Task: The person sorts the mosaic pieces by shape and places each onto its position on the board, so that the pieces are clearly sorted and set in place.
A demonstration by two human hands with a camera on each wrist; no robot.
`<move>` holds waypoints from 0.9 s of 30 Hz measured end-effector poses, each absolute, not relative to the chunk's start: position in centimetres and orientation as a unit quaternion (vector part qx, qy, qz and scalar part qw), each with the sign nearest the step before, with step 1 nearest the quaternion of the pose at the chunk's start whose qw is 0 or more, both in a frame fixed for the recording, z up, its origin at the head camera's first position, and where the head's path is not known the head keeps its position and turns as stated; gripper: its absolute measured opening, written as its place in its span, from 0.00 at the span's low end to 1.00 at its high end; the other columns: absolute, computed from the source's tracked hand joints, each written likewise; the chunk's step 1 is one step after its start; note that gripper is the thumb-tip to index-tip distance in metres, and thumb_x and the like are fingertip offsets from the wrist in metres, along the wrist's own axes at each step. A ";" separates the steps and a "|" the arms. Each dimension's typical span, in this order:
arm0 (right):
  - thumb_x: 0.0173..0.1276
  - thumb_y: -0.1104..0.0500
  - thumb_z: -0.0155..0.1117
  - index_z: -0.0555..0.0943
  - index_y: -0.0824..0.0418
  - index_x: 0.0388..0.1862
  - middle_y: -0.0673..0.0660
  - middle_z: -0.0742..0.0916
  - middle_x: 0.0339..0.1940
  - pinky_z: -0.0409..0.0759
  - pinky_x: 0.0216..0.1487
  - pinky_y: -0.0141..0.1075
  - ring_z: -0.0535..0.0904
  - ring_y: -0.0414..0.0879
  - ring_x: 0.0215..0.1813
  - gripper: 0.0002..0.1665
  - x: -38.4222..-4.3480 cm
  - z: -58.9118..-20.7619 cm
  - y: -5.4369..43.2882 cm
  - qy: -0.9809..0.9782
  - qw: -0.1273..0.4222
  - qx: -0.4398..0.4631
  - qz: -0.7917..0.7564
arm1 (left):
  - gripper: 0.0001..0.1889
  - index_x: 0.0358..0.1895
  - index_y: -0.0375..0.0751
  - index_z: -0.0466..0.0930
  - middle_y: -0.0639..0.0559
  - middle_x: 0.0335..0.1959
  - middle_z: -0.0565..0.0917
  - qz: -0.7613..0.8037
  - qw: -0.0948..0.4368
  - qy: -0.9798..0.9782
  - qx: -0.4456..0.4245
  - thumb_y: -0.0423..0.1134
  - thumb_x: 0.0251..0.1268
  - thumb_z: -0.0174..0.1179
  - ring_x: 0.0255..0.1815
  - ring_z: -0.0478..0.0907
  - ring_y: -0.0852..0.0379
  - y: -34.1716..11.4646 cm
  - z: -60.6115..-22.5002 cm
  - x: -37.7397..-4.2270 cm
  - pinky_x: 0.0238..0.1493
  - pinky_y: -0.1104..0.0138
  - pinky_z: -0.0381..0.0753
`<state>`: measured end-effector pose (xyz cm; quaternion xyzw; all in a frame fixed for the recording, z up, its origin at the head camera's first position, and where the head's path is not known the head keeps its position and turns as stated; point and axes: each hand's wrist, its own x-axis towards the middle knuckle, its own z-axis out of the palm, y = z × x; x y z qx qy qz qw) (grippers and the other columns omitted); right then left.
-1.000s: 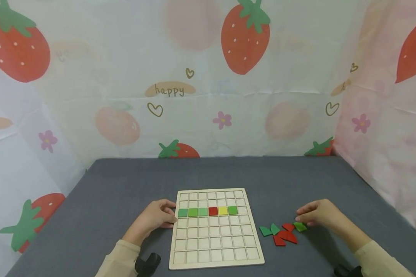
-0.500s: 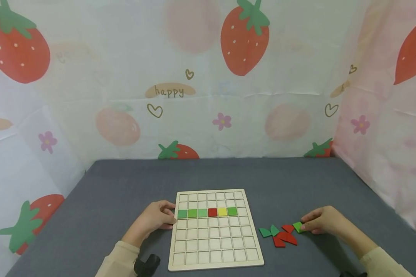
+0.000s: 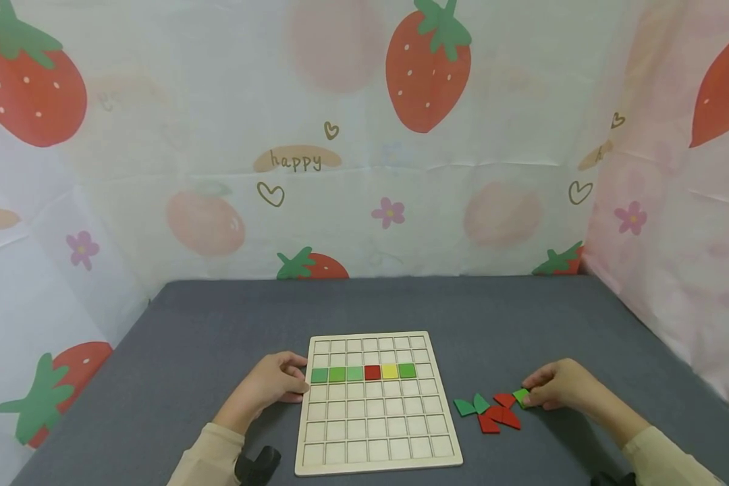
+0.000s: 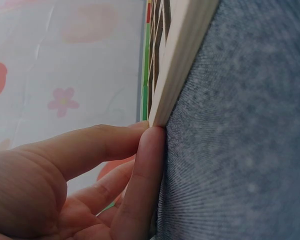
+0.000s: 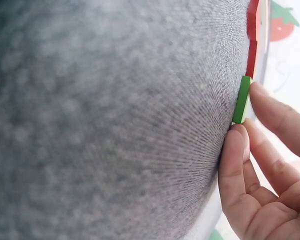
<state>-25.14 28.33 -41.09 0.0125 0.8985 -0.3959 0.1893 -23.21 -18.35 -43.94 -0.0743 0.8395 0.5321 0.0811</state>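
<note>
In the head view a pale wooden grid board (image 3: 379, 448) lies flat, with a row of green, red and yellow square tiles (image 3: 372, 372) in its third row. My left hand (image 3: 275, 378) holds the board's left edge, thumb and fingertips at the rim in the left wrist view. To the right of the board, my right hand (image 3: 563, 385) has its fingertips on a bright green tile (image 5: 242, 100), which lies at the right end of a loose group. In the right wrist view the thumb and a finger sit at opposite ends of that tile.
Several loose red pieces (image 3: 489, 424) and two darker green pieces (image 3: 464, 408) lie between the board and my right hand. Dark grey cloth (image 3: 219, 310) covers the table. A strawberry-print curtain (image 3: 352, 229) stands behind it and at both sides.
The right hand drew back slightly to the right, then shifted a little left again. The bright green tile turned and slid slightly left, closer to the red piece. The left hand stays at the board.
</note>
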 end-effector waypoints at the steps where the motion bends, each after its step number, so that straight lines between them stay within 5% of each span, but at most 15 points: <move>1: 0.55 0.63 0.77 0.86 0.71 0.44 0.52 0.89 0.35 0.87 0.39 0.39 0.84 0.41 0.34 0.18 -25.2 -41.1 28.3 0.900 0.187 0.014 -0.394 | 0.25 0.59 0.27 0.75 0.43 0.33 0.79 0.532 0.081 0.839 -0.074 0.23 0.55 0.67 0.29 0.81 0.55 -18.3 -43.9 -23.2 0.32 0.63 0.87; 11: 0.54 0.65 0.76 0.84 0.68 0.34 0.51 0.86 0.29 0.87 0.36 0.38 0.82 0.42 0.32 0.11 -25.2 -40.8 28.5 0.896 0.186 0.018 -0.403 | 0.25 0.59 0.26 0.75 0.43 0.33 0.79 0.537 0.085 0.836 -0.070 0.23 0.55 0.66 0.29 0.81 0.55 -18.4 -43.9 -23.2 0.33 0.62 0.88; 27: 0.60 0.65 0.73 0.86 0.72 0.39 0.50 0.88 0.27 0.88 0.34 0.35 0.85 0.39 0.29 0.11 -25.7 -39.6 28.0 0.871 0.174 -0.003 -0.460 | 0.25 0.59 0.26 0.74 0.44 0.33 0.79 0.539 0.082 0.835 -0.065 0.23 0.55 0.66 0.29 0.81 0.56 -18.4 -43.9 -23.2 0.33 0.63 0.88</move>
